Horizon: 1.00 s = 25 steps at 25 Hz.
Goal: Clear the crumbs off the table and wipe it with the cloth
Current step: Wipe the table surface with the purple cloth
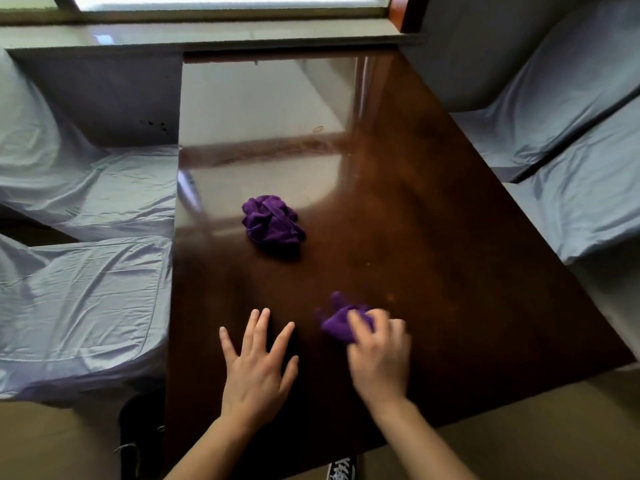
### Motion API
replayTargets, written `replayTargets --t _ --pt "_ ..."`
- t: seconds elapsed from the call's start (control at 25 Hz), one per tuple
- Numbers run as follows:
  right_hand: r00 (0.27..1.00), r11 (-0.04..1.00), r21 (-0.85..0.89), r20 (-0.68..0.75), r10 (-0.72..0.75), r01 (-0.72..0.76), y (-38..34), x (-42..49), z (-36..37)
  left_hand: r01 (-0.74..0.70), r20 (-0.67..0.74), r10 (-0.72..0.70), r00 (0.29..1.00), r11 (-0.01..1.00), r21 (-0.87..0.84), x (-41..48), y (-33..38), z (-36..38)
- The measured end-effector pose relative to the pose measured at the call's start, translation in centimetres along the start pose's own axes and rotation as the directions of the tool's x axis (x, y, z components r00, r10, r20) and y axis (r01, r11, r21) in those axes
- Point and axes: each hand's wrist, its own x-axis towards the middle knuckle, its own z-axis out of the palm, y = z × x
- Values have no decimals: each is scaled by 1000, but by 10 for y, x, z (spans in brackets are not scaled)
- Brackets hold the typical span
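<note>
A dark glossy wooden table [433,209] fills the middle of the view. My right hand [379,355] grips a bunched purple cloth [337,322] and presses it on the near part of the table; hand and cloth are motion-blurred. Flat on the table to its left lies my left hand [258,365], fingers spread, holding nothing. A second crumpled purple cloth [272,221] rests alone near the table's middle. A few tiny pale specks [391,297] show on the wood just beyond the held cloth. A small pale crumb [318,129] lies farther back.
Seats draped in pale grey-blue fabric flank the table, on the left [83,299] and on the right [571,188]. A window sill [207,32] runs along the table's far end. My shoe [341,467] shows below the near edge.
</note>
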Motion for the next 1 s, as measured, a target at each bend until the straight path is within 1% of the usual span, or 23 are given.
replayTargets --t 0.04,0.08,0.12,0.16,0.2,0.24,0.32,0.4,0.44,0.48,0.52,0.56,0.6,0.64,0.68,0.72,0.76,0.8,0.84,0.88,0.92,0.96,1.0 --pt "988 989 -12 23 -150 150 -11 -10 6 8 -1 -8 1000 1000 -2 6 6 -1" --pt "964 965 -7 43 -262 262 -9 -15 10 -8 2 8 1000 1000 -6 12 12 -2" --pt "950 951 17 46 -308 308 6 -12 6 -42 4 42 999 999 -7 17 16 -2" --pt "955 956 20 22 -294 294 28 -3 -1 -80 3 80 997 997 -8 22 21 -3" --pt "972 972 -14 3 -234 234 54 4 -10 -115 1 115 993 993 -3 27 25 -4" --pt "990 988 -66 -13 -139 138 83 11 -17 -140 1 140 990 990 5 32 29 -4" --pt "993 986 -125 -46 107 -112 145 30 -30 -158 -8 158 987 987 15 43 40 -5" --pt "941 941 -68 -95 325 -332 177 49 -37 -146 -19 147 989 989 17 52 49 -3" --pt "906 909 -51 -127 404 -413 174 56 -34 -136 -23 137 990 990 21 57 52 -1" --pt "898 903 -45 -136 417 -426 160 59 -30 -123 -30 123 992 992 17 62 57 1" --pt "925 929 -44 -124 360 -368 135 59 -24 -107 -33 107 994 994 10 68 59 2" --pt "968 971 -40 -94 231 -236 104 53 -17 -91 -28 91 995 996 7 70 60 2" --pt "997 997 -29 -49 64 -65 83 44 -9 -83 -28 83 996 996 14 78 67 5" --pt "994 994 -13 -11 -113 113 73 36 -2 -71 -29 71 997 997 16 89 75 10" --pt "966 966 -1 13 -258 258 70 28 -1 -56 -32 57 998 998 17 90 73 10" --pt "942 942 17 9 -336 336 82 29 -6 -45 -32 45 998 999 24 90 71 10" --pt "948 948 6 -21 -319 319 104 33 -12 -39 -37 40 999 999 34 90 68 13" --pt "973 974 -16 -44 -226 226 130 38 -17 -38 -47 40 998 998 41 92 64 16" --pt "993 995 -47 -75 -95 92 160 45 -22 -40 -54 43 998 998 52 91 61 18" --pt "994 996 -69 -99 56 -63 190 55 -25 -41 -56 45 997 997 66 91 59 20" --pt "976 978 -72 -112 189 -198 216 67 -30 -40 -56 44 997 996 76 91 59 21" --pt "955 955 -78 -114 275 -285 231 80 -33 -35 -56 39 998 996 82 91 60 22" --pt "941 941 -88 -118 317 -328 235 94 -30 -30 -57 35 998 996 85 91 60 23"
